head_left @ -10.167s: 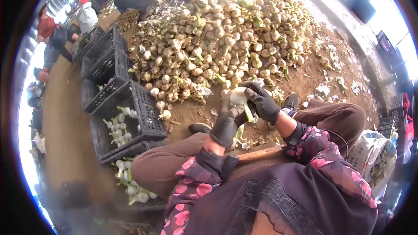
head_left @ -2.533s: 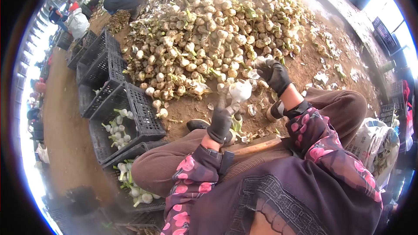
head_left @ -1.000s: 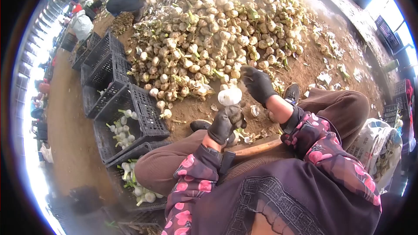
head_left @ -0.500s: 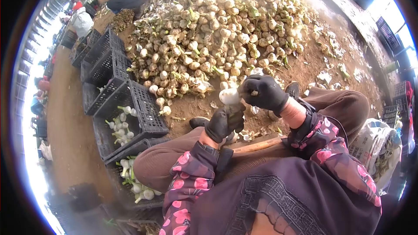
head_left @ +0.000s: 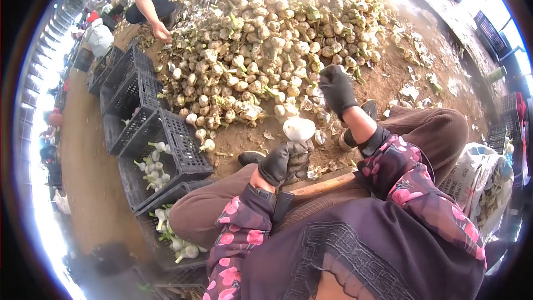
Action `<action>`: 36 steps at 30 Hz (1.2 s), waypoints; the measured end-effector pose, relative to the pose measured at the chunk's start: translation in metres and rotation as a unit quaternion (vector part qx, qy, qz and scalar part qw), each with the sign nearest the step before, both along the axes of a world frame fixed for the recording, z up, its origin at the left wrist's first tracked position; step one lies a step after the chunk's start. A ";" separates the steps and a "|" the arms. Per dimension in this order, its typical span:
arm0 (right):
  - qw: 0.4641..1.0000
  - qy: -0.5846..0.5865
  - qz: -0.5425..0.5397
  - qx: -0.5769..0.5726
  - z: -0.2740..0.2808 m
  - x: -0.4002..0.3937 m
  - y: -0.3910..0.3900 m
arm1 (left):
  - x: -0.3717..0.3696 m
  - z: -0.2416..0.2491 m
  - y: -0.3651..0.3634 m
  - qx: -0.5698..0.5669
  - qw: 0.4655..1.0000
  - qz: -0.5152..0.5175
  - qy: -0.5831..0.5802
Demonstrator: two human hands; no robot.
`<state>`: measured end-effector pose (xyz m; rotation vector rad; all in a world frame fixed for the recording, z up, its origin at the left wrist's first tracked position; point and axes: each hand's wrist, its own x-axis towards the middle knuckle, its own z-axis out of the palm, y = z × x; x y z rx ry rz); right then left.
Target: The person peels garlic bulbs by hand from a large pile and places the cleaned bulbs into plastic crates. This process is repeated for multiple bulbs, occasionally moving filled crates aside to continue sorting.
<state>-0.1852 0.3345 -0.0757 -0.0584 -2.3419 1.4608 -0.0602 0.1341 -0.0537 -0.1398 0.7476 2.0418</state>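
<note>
The gloved left hand [head_left: 284, 161] grips a peeled white garlic bulb [head_left: 298, 129] by its stalk, bulb upward, near the person's knees. The gloved right hand [head_left: 336, 88] reaches farther out – fingers loosely spread, holding nothing – over the near edge of the garlic heap [head_left: 266, 39]. Black crates [head_left: 166, 150] stand left.

1 head-worn fisheye view looks steeply down, close over the lap [head_left: 355, 233], toward the ground ahead.

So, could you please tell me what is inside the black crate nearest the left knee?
The black crate holds a few white peeled garlic bulbs with green stems on its floor; its near wall hides whatever lies in the closest corner.
</note>
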 end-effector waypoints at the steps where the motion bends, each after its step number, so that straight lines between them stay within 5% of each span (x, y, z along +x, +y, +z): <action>1: 0.996 -0.037 -0.016 0.082 0.006 0.005 0.009 | 0.000 -0.002 0.001 0.012 1.000 0.001 -0.012; 3: 0.977 -0.170 0.108 0.069 -0.010 0.007 0.023 | -0.006 -0.003 0.000 -0.003 0.999 -0.001 -0.043; 5: 0.941 -0.250 0.141 -0.177 0.012 0.034 0.004 | -0.008 -0.007 0.003 -0.072 0.997 0.032 -0.010; 7: 0.950 -0.036 0.194 -0.242 -0.020 0.043 -0.016 | -0.007 -0.008 0.009 -0.001 0.999 0.046 0.011; 13: 0.945 0.038 0.285 -0.155 0.026 0.062 -0.029 | -0.003 0.018 0.016 -0.044 0.988 0.146 -0.014; 15: 0.933 -0.008 0.288 -0.217 0.037 0.068 -0.031 | -0.005 0.005 0.009 0.003 0.989 0.145 0.000; 17: 0.925 0.194 0.319 0.075 0.045 0.062 -0.026 | -0.007 0.004 0.003 0.051 0.988 0.145 0.014; 19: 0.917 0.187 0.338 0.102 0.055 0.056 -0.022 | -0.005 0.005 -0.001 -0.037 0.993 0.112 -0.017; 21: 0.921 0.081 0.340 0.171 0.061 0.051 -0.020 | -0.009 -0.001 -0.006 0.001 0.997 0.073 -0.012; 22: 0.954 0.084 0.224 0.180 0.053 0.045 -0.024 | -0.009 -0.003 -0.005 0.038 0.999 0.029 -0.005; 26: 0.991 -0.122 0.032 -0.041 0.015 0.011 -0.010 | -0.002 0.015 0.007 -0.018 1.000 0.019 0.010; 28: 0.936 -0.017 0.156 -0.314 0.011 0.030 -0.011 | -0.004 0.002 0.012 -0.086 0.995 0.048 0.032; 31: 0.939 -0.061 0.198 -0.273 0.035 0.061 -0.041 | -0.009 -0.024 0.018 -0.233 0.960 0.094 0.120; 32: 0.970 0.020 0.230 -0.079 0.045 0.069 -0.047 | -0.017 -0.067 0.020 -0.374 0.796 0.128 0.458; 33: 0.955 0.101 0.251 0.119 0.052 0.073 -0.051 | -0.021 -0.091 0.021 -0.454 0.503 0.139 0.722; 34: 0.946 -0.033 0.266 0.180 0.052 0.072 -0.056 | -0.016 -0.086 0.019 -0.494 0.433 0.109 0.746; 35: 0.947 -0.035 0.265 0.180 0.048 0.067 -0.060 | -0.012 -0.082 0.017 -0.527 0.359 0.082 0.766; 36: 0.929 -0.126 0.258 0.235 0.040 0.057 -0.065 | -0.008 -0.087 0.018 -0.544 0.551 0.046 0.631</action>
